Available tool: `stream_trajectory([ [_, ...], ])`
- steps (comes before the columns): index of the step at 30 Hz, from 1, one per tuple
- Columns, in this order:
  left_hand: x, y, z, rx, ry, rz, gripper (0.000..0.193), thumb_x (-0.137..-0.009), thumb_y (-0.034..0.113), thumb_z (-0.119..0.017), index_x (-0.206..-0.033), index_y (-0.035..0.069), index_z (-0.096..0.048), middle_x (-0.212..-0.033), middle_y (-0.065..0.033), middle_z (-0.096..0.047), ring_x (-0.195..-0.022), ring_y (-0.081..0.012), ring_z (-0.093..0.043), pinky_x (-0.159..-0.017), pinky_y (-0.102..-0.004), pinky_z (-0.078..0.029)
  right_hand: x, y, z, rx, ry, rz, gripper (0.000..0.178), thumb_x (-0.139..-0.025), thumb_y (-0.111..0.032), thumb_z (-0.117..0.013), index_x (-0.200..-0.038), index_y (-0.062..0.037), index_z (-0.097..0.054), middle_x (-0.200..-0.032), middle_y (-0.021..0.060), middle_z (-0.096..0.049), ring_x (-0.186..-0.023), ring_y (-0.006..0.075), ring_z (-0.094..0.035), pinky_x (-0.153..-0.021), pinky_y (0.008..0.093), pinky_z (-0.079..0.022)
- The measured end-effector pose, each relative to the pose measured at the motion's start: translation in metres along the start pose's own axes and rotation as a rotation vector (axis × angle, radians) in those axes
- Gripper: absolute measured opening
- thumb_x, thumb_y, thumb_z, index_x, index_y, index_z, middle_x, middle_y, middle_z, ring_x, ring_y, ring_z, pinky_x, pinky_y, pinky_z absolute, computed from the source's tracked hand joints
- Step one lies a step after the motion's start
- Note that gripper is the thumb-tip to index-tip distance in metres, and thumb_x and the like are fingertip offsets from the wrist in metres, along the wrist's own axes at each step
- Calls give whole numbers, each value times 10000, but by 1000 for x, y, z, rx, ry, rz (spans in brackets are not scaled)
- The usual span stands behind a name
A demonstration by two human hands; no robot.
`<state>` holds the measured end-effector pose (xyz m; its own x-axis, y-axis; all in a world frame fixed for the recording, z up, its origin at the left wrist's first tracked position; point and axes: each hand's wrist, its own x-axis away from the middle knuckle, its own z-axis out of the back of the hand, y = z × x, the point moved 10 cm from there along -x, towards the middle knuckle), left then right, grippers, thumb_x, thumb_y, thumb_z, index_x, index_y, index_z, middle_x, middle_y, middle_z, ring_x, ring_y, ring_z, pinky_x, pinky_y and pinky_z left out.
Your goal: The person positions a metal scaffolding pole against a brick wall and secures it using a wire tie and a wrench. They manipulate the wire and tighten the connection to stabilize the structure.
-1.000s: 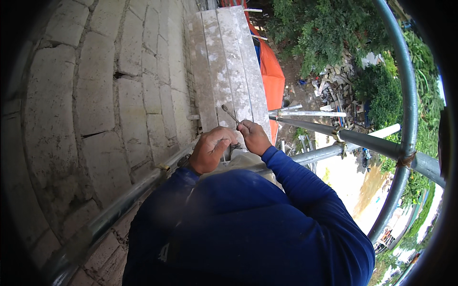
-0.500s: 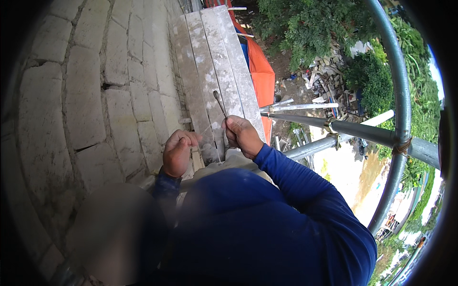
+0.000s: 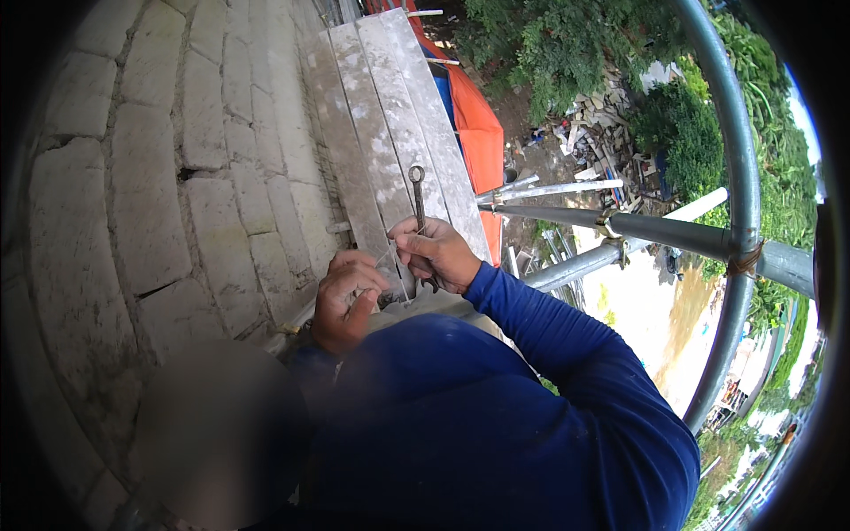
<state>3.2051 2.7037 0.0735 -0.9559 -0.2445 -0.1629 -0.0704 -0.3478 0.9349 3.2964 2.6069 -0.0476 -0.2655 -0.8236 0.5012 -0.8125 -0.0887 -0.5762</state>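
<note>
Beside a block wall [image 3: 142, 203], above scaffold planks [image 3: 390, 115], the right hand [image 3: 440, 254] is clenched around a metal spanner [image 3: 418, 199] pointing away, the left hand [image 3: 345, 296] pinching thin wire [image 3: 394, 265] beside it.

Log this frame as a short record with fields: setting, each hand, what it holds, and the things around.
setting: high on a scaffold beside a grey block wall, ground and trees far below
right hand: closed around a metal wrench, ring end pointing up and away
left hand: fingers curled, pinching a thin pale string that runs toward the right hand
footing: weathered wooden planks
railing: grey steel tubes joined at a coupler on the right
below: orange tarp, rubble pile
clothing: blue long sleeves
</note>
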Motion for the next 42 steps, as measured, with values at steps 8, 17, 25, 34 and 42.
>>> stream_trajectory([
  [8,5,-19,6,201,-49,137,137,-921,98,-562,-861,-1,-634,-909,-118,-673,-897,-223,-578,-856,-360,-459,7,5,-20,-73,-165,-90,123,-1059,-147,-546,-1115,-48,-592,-1021,177,-724,-444,55,-361,-449,234,-359],
  [17,16,-36,7,470,-80,247,197,-991,150,-534,-903,-10,-608,-919,-124,-668,-862,-169,-584,-822,-324,-464,10,16,-34,19,-284,-156,147,-1028,-95,-565,-1115,-4,-643,-959,118,-711,-518,57,-431,-477,227,-370],
  [25,17,-43,9,578,-14,262,238,-1000,192,-519,-871,5,-591,-893,-129,-660,-844,-171,-572,-806,-323,-447,7,27,-47,137,-245,-71,80,-916,-6,-688,-988,-20,-657,-829,55,-672,-576,53,-500,-488,228,-377],
  [34,14,-36,10,680,4,223,227,-1005,202,-532,-867,28,-578,-891,-132,-654,-897,-215,-561,-871,-359,-424,12,-5,-48,233,-184,41,53,-892,-9,-671,-907,-40,-630,-779,13,-627,-600,62,-523,-517,231,-414],
  [42,13,-46,8,981,200,281,209,-1028,230,-549,-916,55,-564,-899,-100,-624,-937,-234,-548,-870,-393,-419,13,-24,-44,291,-141,149,66,-872,-7,-656,-889,-57,-616,-743,-8,-587,-585,63,-518,-516,245,-420],
])
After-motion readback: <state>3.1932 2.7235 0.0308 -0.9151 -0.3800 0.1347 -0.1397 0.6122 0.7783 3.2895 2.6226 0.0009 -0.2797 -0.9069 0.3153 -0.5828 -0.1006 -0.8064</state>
